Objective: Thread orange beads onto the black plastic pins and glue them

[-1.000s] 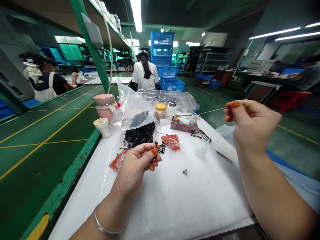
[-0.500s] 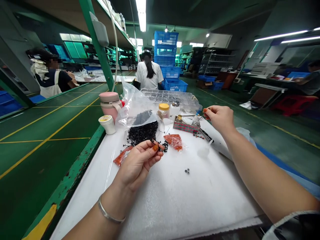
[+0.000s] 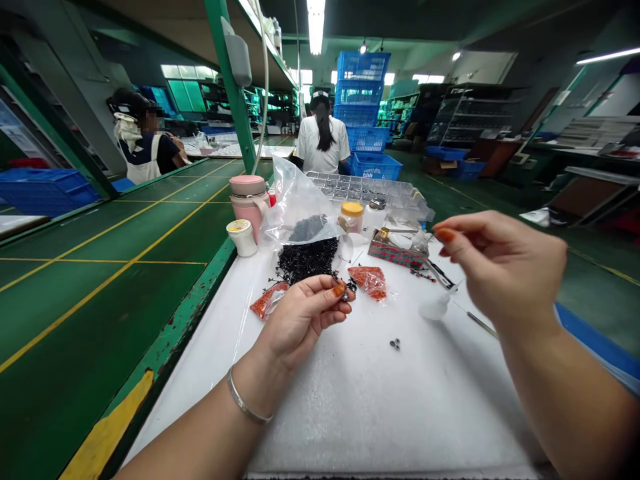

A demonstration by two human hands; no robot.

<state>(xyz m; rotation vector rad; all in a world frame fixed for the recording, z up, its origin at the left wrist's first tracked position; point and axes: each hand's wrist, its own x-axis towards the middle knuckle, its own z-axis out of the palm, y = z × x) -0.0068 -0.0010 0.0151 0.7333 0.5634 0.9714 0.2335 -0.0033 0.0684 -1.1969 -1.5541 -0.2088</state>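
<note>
Thumb and fingers of my left hand pinch a small dark part above the white work surface. Just beyond it lie a heap of black parts and a bag of orange pieces; another orange bag is to its left. My right hand is raised on the right with thumb and forefinger pressed together; what they hold is too small to name. Below and left of it a translucent squeeze bottle lies on the surface. Several small grey rings sit near the middle.
A pink cup, a white tub and a yellow-lidded jar stand at the back. Behind them is a clear compartment tray. A green belt runs along the left. Two people sit farther off.
My right hand has come nearer and looks larger, still pinched. The left hand keeps its pinch. The view has turned left, shifting the scene rightward.
</note>
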